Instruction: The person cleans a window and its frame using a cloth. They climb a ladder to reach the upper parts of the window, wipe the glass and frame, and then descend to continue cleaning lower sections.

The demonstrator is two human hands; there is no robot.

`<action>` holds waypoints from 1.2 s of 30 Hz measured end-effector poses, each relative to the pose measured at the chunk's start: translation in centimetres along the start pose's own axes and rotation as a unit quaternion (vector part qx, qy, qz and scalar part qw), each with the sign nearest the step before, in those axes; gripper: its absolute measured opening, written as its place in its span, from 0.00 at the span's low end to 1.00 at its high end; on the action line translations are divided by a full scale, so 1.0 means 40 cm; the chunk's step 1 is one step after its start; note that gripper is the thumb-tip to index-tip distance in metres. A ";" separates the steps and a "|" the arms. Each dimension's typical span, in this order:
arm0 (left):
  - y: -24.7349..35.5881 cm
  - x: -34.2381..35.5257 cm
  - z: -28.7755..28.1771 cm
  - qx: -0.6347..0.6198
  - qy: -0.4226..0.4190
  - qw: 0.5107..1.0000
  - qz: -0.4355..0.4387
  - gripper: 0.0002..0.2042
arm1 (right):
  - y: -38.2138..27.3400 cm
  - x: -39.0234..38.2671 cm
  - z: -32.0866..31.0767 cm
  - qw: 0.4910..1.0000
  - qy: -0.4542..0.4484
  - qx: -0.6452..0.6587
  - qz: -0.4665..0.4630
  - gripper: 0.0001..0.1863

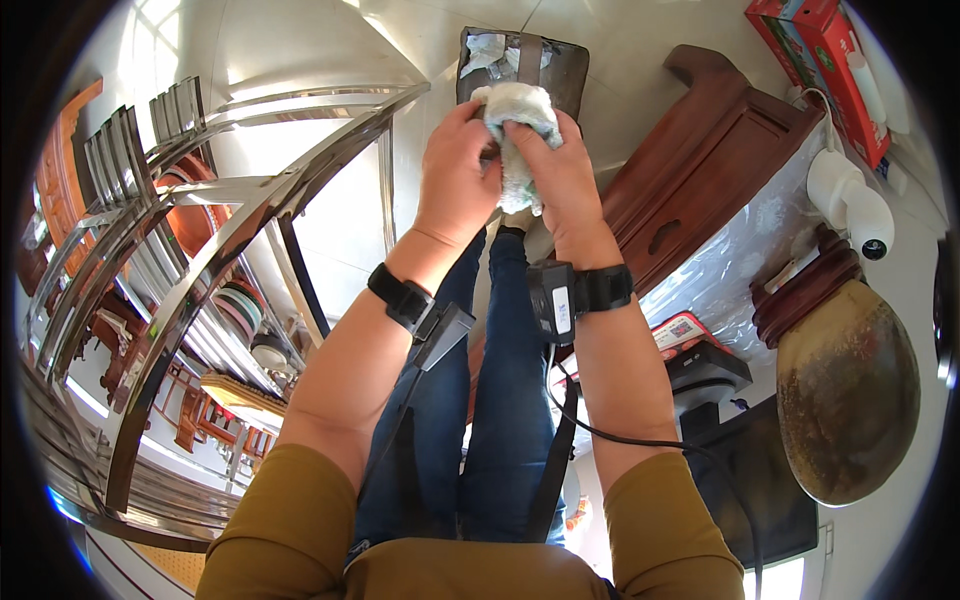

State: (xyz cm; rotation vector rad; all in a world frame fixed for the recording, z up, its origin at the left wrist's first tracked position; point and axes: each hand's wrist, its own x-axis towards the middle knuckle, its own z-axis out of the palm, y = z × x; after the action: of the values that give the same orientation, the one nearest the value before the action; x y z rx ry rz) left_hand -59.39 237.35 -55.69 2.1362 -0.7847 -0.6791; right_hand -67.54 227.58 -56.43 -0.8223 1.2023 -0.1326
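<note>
A fluffy white cloth (517, 108) with pale green patches is bunched up between my two hands, held out in front of me at the top of the view. My left hand (455, 170) is closed on the cloth's left side, its fingers curled behind. From the right, my right hand (562, 178) grips the cloth, with the thumb pressed on its front. Whether the cloth wraps anything is hidden. Just beyond and beneath it stands a dark rectangular bin (570, 80) with crumpled white paper inside and a brown strip across its top.
A shiny metal railing (290, 195) curves along my left side. To the right stand a reddish-brown wooden cabinet (705, 165), a red box (825, 70), a white camera (848, 200) and a large mottled vase (845, 390). A black cable (640, 440) runs from my right wrist device.
</note>
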 end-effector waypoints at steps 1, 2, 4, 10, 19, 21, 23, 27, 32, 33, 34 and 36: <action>0.010 0.002 -0.006 0.079 -0.011 0.994 0.072 0.16 | -0.004 0.005 -0.006 0.999 -0.001 0.023 0.038 0.29; 0.022 0.001 -0.011 0.065 -0.012 0.995 0.068 0.17 | -0.007 0.013 -0.014 0.997 -0.008 0.052 0.056 0.28; 0.042 -0.002 -0.019 0.036 -0.016 0.998 0.054 0.20 | -0.007 0.027 -0.039 0.989 -0.046 0.102 0.098 0.22; 0.054 0.009 -0.013 -0.198 -0.076 0.972 -0.104 0.30 | 0.037 0.003 -0.081 0.929 -0.100 0.305 0.185 0.17; 0.033 0.018 -0.032 -0.278 -0.078 0.947 -0.140 0.30 | -0.040 0.000 -0.082 0.991 0.111 0.077 -0.002 0.20; 0.026 0.017 -0.031 -0.304 -0.059 0.939 -0.152 0.29 | -0.046 -0.021 -0.074 0.997 0.053 -0.012 -0.056 0.18; 0.016 0.012 -0.033 -0.218 -0.120 0.955 -0.160 0.29 | -0.028 -0.039 -0.055 0.959 -0.032 -0.182 -0.213 0.22; -0.006 -0.001 -0.041 -0.328 -0.155 0.909 -0.207 0.30 | -0.004 0.042 -0.039 0.910 -0.035 -0.291 -0.294 0.20; -0.041 -0.012 -0.061 -0.438 -0.118 0.862 -0.227 0.30 | -0.045 0.102 -0.051 0.956 0.039 -0.260 -0.129 0.20; -0.045 -0.010 -0.063 -0.440 -0.124 0.859 -0.231 0.29 | -0.050 0.081 -0.047 0.950 0.000 -0.247 -0.188 0.20; -0.046 -0.012 -0.062 -0.443 -0.133 0.855 -0.235 0.29 | -0.051 0.051 -0.042 0.946 -0.026 -0.243 -0.214 0.20; -0.040 -0.014 -0.060 -0.430 -0.145 0.846 -0.280 0.27 | -0.046 0.005 -0.032 0.901 -0.102 -0.293 -0.303 0.21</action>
State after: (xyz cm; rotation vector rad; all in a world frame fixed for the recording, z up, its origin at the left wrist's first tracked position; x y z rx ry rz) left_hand -57.66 239.72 -55.43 1.3975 0.0815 -1.3734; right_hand -67.98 225.52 -55.58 -1.6916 0.7485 -0.1872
